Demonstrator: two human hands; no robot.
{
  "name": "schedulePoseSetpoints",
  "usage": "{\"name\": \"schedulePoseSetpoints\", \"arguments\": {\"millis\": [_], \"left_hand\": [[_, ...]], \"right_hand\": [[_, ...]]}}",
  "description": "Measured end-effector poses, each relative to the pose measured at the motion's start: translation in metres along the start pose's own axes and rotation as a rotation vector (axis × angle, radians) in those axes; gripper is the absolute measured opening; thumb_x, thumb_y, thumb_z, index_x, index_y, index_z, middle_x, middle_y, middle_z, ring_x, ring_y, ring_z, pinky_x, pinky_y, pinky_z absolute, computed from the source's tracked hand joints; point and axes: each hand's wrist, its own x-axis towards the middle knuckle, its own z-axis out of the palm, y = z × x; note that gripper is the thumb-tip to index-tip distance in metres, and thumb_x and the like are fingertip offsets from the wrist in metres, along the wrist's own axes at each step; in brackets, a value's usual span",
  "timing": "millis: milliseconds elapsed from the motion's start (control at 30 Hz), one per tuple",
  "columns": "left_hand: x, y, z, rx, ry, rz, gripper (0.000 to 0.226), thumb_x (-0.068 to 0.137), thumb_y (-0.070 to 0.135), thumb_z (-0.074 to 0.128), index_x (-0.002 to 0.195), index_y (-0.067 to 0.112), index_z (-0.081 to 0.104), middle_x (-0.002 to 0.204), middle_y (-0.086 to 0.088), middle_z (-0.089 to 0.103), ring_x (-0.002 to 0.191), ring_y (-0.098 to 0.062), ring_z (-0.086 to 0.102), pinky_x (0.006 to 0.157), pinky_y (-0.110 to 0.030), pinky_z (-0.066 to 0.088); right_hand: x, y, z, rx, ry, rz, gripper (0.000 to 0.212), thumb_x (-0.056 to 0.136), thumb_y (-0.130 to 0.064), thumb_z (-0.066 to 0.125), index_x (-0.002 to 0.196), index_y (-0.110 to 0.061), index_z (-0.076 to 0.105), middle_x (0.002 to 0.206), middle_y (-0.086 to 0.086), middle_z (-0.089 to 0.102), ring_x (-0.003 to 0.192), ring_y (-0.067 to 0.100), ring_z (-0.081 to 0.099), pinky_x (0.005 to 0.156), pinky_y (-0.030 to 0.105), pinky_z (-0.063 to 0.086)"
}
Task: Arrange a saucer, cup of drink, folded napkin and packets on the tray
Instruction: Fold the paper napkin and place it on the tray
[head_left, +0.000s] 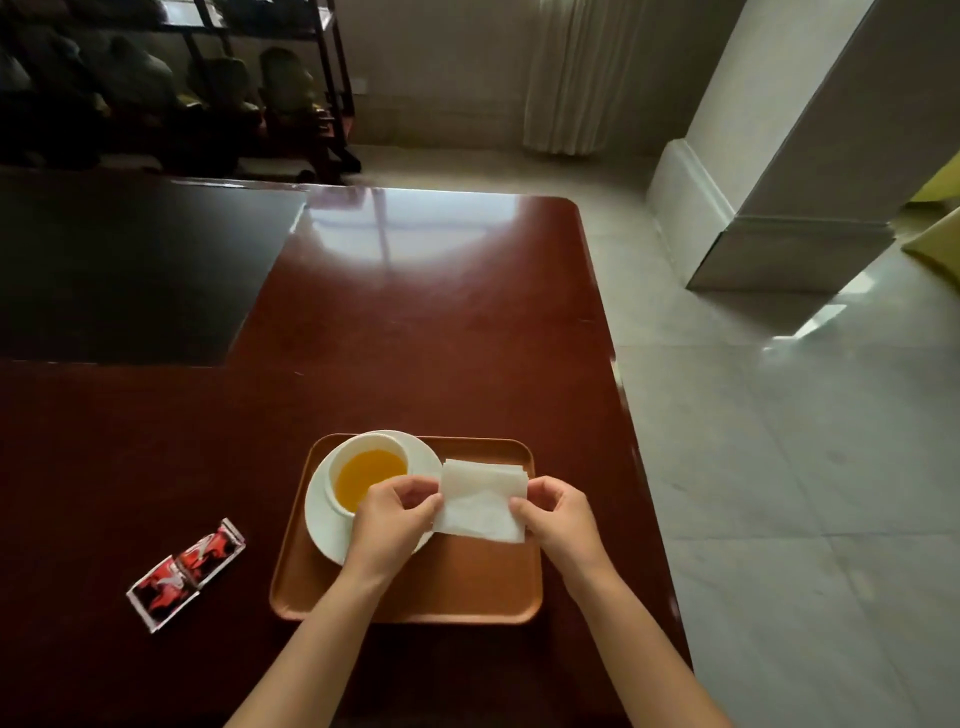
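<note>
An orange-brown tray (467, 587) lies on the dark red table near its front right. On the tray's left side sits a white saucer (318, 514), and on it stands a white cup (363, 452) of orange drink. Over the tray's right half I hold a white napkin (483, 501), partly folded, by its two side edges. My left hand (392, 519) pinches its left edge and overlaps the saucer and cup. My right hand (558, 512) pinches the right edge. Two joined red, black and white packets (184, 571) lie on the table, left of the tray.
The glossy red-brown table (415, 338) ends at its right edge, with pale tiled floor beyond. A dark inset panel (130, 270) covers the table's far left. A white pillar (789, 156) stands at right, and a dark shelf with seated figures is at back left.
</note>
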Motion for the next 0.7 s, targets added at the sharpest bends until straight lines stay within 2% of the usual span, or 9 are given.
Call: {"name": "schedulePoseSetpoints", "arguments": {"millis": [100, 233, 333, 400, 433, 500, 567, 633, 700], "left_hand": [[0.010, -0.010, 0.017, 0.062, 0.009, -0.010, 0.016, 0.079, 0.006, 0.068, 0.085, 0.021, 0.072, 0.081, 0.001, 0.072, 0.077, -0.010, 0.068, 0.067, -0.025, 0.055], [0.019, -0.022, 0.033, 0.087, 0.048, -0.029, 0.031, 0.079, 0.006, 0.068, 0.109, 0.016, 0.064, 0.087, 0.001, 0.069, 0.085, -0.010, 0.065, 0.067, -0.012, 0.050], [0.018, -0.022, 0.046, 0.088, 0.065, 0.011, 0.041, 0.081, 0.008, 0.068, 0.117, 0.023, 0.056, 0.096, 0.014, 0.063, 0.090, -0.002, 0.062, 0.066, -0.003, 0.047], [0.016, -0.020, 0.054, 0.115, 0.049, 0.044, 0.044, 0.081, 0.012, 0.070, 0.118, 0.030, 0.054, 0.100, 0.027, 0.055, 0.095, 0.005, 0.058, 0.069, -0.001, 0.046], [0.015, -0.020, 0.057, 0.144, 0.033, 0.058, 0.045, 0.081, 0.013, 0.069, 0.119, 0.032, 0.053, 0.103, 0.029, 0.054, 0.099, 0.005, 0.056, 0.073, -0.004, 0.047], [0.013, -0.023, 0.063, 0.230, 0.004, 0.068, 0.047, 0.082, 0.012, 0.068, 0.124, 0.028, 0.052, 0.116, 0.020, 0.056, 0.111, -0.001, 0.053, 0.091, -0.017, 0.047], [0.009, -0.029, 0.066, 0.335, -0.028, 0.064, 0.052, 0.084, 0.012, 0.065, 0.132, 0.025, 0.047, 0.134, 0.007, 0.050, 0.125, -0.002, 0.040, 0.106, -0.023, 0.036], [0.006, -0.034, 0.069, 0.434, -0.061, 0.089, 0.057, 0.087, 0.013, 0.062, 0.138, 0.025, 0.039, 0.146, 0.004, 0.038, 0.131, 0.003, 0.024, 0.107, -0.014, 0.019], [0.001, -0.038, 0.072, 0.520, -0.087, 0.138, 0.061, 0.088, 0.014, 0.059, 0.142, 0.024, 0.032, 0.154, 0.002, 0.024, 0.136, 0.001, 0.014, 0.108, -0.013, 0.010]], "right_hand": [[0.024, 0.013, -0.004, -0.061, 0.007, 0.025, 0.003, 0.079, -0.011, 0.066, 0.082, -0.012, 0.067, 0.083, 0.006, 0.070, 0.082, 0.023, 0.067, 0.073, 0.045, 0.056], [0.051, 0.030, -0.001, -0.173, 0.043, 0.038, 0.001, 0.078, -0.016, 0.068, 0.078, -0.016, 0.067, 0.080, -0.001, 0.069, 0.082, 0.019, 0.066, 0.076, 0.042, 0.056], [0.062, 0.042, 0.000, -0.250, 0.103, 0.072, 0.004, 0.077, -0.025, 0.068, 0.075, -0.024, 0.065, 0.078, -0.007, 0.068, 0.082, 0.017, 0.064, 0.088, 0.047, 0.048], [0.068, 0.048, 0.001, -0.322, 0.127, 0.063, 0.007, 0.078, -0.030, 0.067, 0.074, -0.028, 0.062, 0.075, -0.012, 0.066, 0.080, 0.012, 0.061, 0.093, 0.043, 0.038], [0.071, 0.050, 0.002, -0.351, 0.136, 0.040, 0.007, 0.079, -0.031, 0.067, 0.074, -0.028, 0.062, 0.074, -0.013, 0.065, 0.079, 0.011, 0.060, 0.091, 0.039, 0.033], [0.076, 0.053, 0.003, -0.400, 0.146, -0.015, 0.007, 0.079, -0.032, 0.066, 0.078, -0.026, 0.064, 0.077, -0.011, 0.067, 0.081, 0.012, 0.059, 0.083, 0.034, 0.026], [0.082, 0.054, 0.004, -0.457, 0.152, -0.065, 0.009, 0.081, -0.033, 0.065, 0.082, -0.024, 0.066, 0.080, -0.009, 0.068, 0.085, 0.014, 0.058, 0.079, 0.032, 0.022], [0.086, 0.056, 0.004, -0.509, 0.163, -0.111, 0.010, 0.082, -0.034, 0.065, 0.084, -0.024, 0.066, 0.081, -0.008, 0.067, 0.086, 0.015, 0.058, 0.077, 0.031, 0.021], [0.088, 0.057, 0.004, -0.549, 0.182, -0.151, 0.009, 0.081, -0.034, 0.065, 0.083, -0.025, 0.066, 0.079, -0.009, 0.067, 0.084, 0.015, 0.057, 0.074, 0.030, 0.019]]}}
